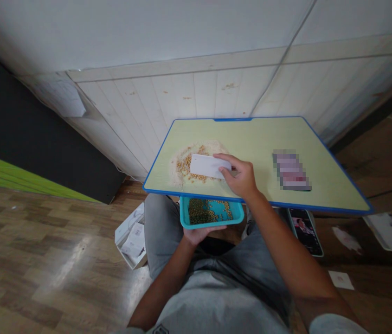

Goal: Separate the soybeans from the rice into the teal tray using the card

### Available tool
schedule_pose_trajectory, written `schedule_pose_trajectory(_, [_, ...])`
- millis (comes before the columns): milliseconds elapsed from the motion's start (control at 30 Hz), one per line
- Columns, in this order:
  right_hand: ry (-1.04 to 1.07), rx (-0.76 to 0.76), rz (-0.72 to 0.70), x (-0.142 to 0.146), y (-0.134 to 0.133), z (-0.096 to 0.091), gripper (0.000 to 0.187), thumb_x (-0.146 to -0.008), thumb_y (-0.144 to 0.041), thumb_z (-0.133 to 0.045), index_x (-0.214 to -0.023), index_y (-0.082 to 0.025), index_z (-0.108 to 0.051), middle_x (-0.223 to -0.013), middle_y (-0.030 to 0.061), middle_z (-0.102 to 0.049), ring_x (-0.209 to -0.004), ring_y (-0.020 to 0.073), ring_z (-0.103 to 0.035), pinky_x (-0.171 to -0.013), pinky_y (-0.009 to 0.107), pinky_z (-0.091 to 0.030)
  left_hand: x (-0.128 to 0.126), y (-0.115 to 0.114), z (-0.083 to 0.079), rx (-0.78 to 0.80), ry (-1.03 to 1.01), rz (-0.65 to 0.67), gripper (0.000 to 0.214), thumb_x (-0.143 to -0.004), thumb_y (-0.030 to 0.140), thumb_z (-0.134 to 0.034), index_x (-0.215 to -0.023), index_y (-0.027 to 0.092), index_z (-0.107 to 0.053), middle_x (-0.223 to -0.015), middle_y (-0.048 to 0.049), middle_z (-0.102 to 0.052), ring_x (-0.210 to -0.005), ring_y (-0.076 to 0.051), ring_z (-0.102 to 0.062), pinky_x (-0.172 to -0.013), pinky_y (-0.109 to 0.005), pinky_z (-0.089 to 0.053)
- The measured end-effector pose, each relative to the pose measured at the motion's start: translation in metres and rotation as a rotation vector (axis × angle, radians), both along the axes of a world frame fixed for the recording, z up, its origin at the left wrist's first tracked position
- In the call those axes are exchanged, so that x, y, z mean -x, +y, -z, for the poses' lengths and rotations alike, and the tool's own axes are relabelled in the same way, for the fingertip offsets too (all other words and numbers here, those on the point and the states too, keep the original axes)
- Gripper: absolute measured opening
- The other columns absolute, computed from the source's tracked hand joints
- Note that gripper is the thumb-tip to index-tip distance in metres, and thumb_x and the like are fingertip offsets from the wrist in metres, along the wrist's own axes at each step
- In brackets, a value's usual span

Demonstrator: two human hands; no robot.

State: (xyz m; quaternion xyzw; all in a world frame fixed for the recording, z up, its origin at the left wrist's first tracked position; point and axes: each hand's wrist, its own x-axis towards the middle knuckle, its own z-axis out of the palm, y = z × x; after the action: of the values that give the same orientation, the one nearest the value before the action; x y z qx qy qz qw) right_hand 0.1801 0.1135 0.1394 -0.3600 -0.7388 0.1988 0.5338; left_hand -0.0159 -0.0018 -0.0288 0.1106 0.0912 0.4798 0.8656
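Over the pale yellow table (258,139), my right hand (240,175) grips a flat white card (206,166) between thumb and fingers. Beneath and left of the card lie soybeans (183,168) on a spread of pale powder or grain (175,178). Below the table's front edge, my left hand (199,235) supports a turquoise tray (211,223) from underneath. Inside the tray, small dark green beans (201,211) fill the left side, with some yellow soybeans (228,211) to the right. The left fingers are mostly hidden under the tray.
A pixelated flat object (291,170) lies on the table's right side. Below the edge, a phone (305,232) shows a lit screen. An open white box (131,236) with papers stands on the wooden floor (42,250). The wall (168,97) rises behind the table.
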Motion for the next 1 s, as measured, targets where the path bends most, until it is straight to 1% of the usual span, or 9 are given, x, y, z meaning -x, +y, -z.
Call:
schedule_pose_trajectory(133, [0.001, 0.011, -0.012, 0.000, -0.001, 0.000, 0.041, -0.092, -0.020, -0.066, -0.129, -0.029, -0.083, -0.129, 0.0028, -0.085, -0.113, 0.0262, -0.083, -0.097, 0.044, -0.068, 0.001, -0.001, -0.001, 0.013, 0.009, -0.003, 0.080, -0.105, 0.077, -0.022, -0.169, 0.037, -0.048, -0.189, -0.0066, -0.012, -0.173, -0.049, -0.009, -0.126, -0.089, 0.002])
schedule_pose_trajectory(200, [-0.007, 0.032, -0.005, 0.000, -0.001, 0.000, 0.041, -0.092, -0.020, -0.066, -0.129, -0.030, -0.083, -0.130, 0.0024, -0.085, -0.113, 0.0266, -0.082, -0.097, 0.044, -0.068, 0.001, -0.001, -0.001, 0.022, 0.013, -0.002, 0.079, -0.105, 0.077, -0.021, -0.171, 0.038, -0.042, -0.189, -0.0071, -0.013, -0.173, -0.049, -0.011, -0.127, -0.089, 0.001])
schedule_pose_trajectory(367, [-0.008, 0.007, -0.005, 0.000, -0.001, 0.001, 0.041, -0.092, -0.019, -0.067, -0.128, -0.030, -0.083, -0.128, 0.0023, -0.086, -0.111, 0.0263, -0.083, -0.096, 0.044, -0.067, 0.000, -0.002, -0.007, 0.051, 0.011, -0.018, 0.085, -0.104, 0.079, -0.019, -0.170, 0.033, -0.048, -0.189, -0.0078, -0.016, -0.172, -0.051, -0.010, -0.127, -0.089, -0.002])
schedule_pose_trajectory(500, [0.012, -0.012, -0.008, 0.000, -0.001, 0.002, 0.041, -0.093, -0.020, -0.067, -0.129, -0.029, -0.083, -0.128, 0.0030, -0.086, -0.111, 0.0264, -0.083, -0.094, 0.043, -0.067, -0.001, -0.002, -0.011, 0.091, -0.007, -0.019, 0.085, -0.104, 0.079, -0.022, -0.171, 0.033, -0.045, -0.189, -0.0095, -0.014, -0.173, -0.051, -0.007, -0.127, -0.089, 0.000])
schedule_pose_trajectory(567, [0.008, -0.008, 0.003, 0.000, -0.001, 0.002, 0.041, -0.093, -0.021, -0.067, -0.129, -0.029, -0.083, -0.127, 0.0030, -0.086, -0.111, 0.0266, -0.083, -0.093, 0.043, -0.067, -0.002, -0.002, -0.012, 0.103, -0.013, -0.022, 0.086, -0.104, 0.079, -0.020, -0.172, 0.032, -0.044, -0.189, -0.0103, -0.015, -0.173, -0.051, -0.007, -0.127, -0.089, 0.001])
schedule_pose_trajectory(633, [0.000, -0.003, 0.010, -0.001, -0.002, 0.002, 0.041, -0.092, -0.022, -0.067, -0.128, -0.029, -0.083, -0.127, 0.0034, -0.086, -0.107, 0.0264, -0.083, -0.088, 0.042, -0.067, -0.003, -0.002, -0.013, 0.105, -0.009, -0.034, 0.086, -0.104, 0.078, -0.017, -0.172, 0.032, -0.043, -0.189, -0.0099, -0.015, -0.172, -0.052, -0.009, -0.126, -0.090, 0.001])
schedule_pose_trajectory(733, [-0.010, 0.015, 0.013, -0.001, -0.003, 0.001, 0.041, -0.091, -0.023, -0.068, -0.128, -0.029, -0.084, -0.126, 0.0034, -0.086, -0.104, 0.0263, -0.083, -0.082, 0.040, -0.067, -0.003, -0.002, -0.014, 0.089, 0.005, -0.038, 0.084, -0.105, 0.076, -0.016, -0.172, 0.034, -0.042, -0.189, -0.0084, -0.014, -0.172, -0.052, -0.009, -0.126, -0.090, 0.000])
schedule_pose_trajectory(867, [-0.012, 0.024, 0.010, -0.002, -0.004, -0.001, 0.041, -0.090, -0.022, -0.068, -0.127, -0.029, -0.084, -0.126, 0.0034, -0.086, -0.100, 0.0253, -0.083, -0.079, 0.039, -0.067, -0.003, -0.002, -0.016, 0.051, 0.004, -0.020, 0.084, -0.106, 0.075, -0.014, -0.170, 0.033, -0.048, -0.189, -0.0088, -0.015, -0.173, -0.051, -0.007, -0.126, -0.089, 0.002])
schedule_pose_trajectory(1000, [0.007, 0.011, 0.023, -0.001, -0.003, 0.000, 0.041, -0.090, -0.021, -0.067, -0.126, -0.028, -0.084, -0.125, 0.0035, -0.086, -0.105, 0.0259, -0.083, -0.084, 0.039, -0.067, -0.003, -0.001, -0.016, 0.001, -0.008, -0.006, 0.090, -0.103, 0.081, -0.011, -0.171, 0.034, -0.045, -0.189, -0.0095, -0.014, -0.173, -0.050, -0.001, -0.126, -0.089, 0.006])
